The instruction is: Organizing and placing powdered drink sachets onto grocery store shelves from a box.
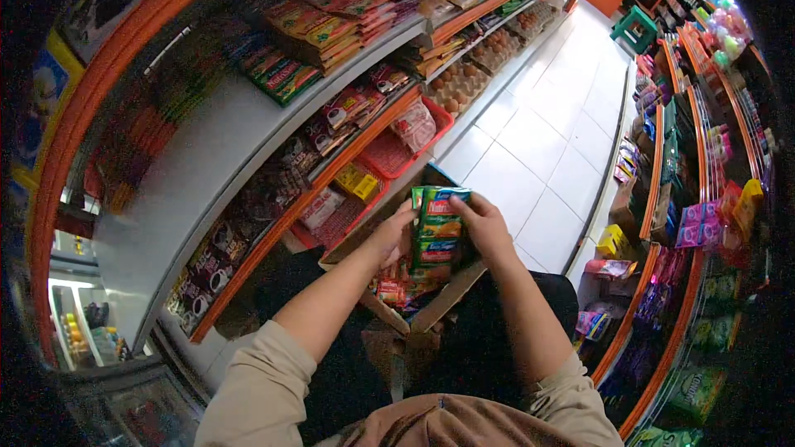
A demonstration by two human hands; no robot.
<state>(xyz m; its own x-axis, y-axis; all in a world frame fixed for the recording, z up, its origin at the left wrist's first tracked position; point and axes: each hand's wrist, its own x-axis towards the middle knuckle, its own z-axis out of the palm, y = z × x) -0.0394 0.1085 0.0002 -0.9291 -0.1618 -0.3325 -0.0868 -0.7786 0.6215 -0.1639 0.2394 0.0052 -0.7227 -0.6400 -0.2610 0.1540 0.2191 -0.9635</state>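
A bundle of green Nutrisari drink sachets (pixel 438 233) is held up in front of me, above an opened cardboard box (pixel 448 298). My right hand (pixel 489 226) grips the bundle at its upper right, with the thumb on the front face. At its left edge, my left hand (pixel 395 237) holds it with the fingers partly hidden behind. Red and orange sachets (pixel 392 290) lie inside the box below my hands. The lower end of the green bundle reaches down to the box opening, and I cannot tell whether it touches the sachets inside.
To the left, a grey shelf (pixel 205 136) carries green sachet packs (pixel 281 73) and stacked yellow-red packs (pixel 323 28). Below are coffee sachets (pixel 298 158), red plastic baskets (pixel 388 158) and egg trays (pixel 463 84). A tiled aisle (pixel 528 155) separates this from stocked shelves (pixel 652 198) on the right.
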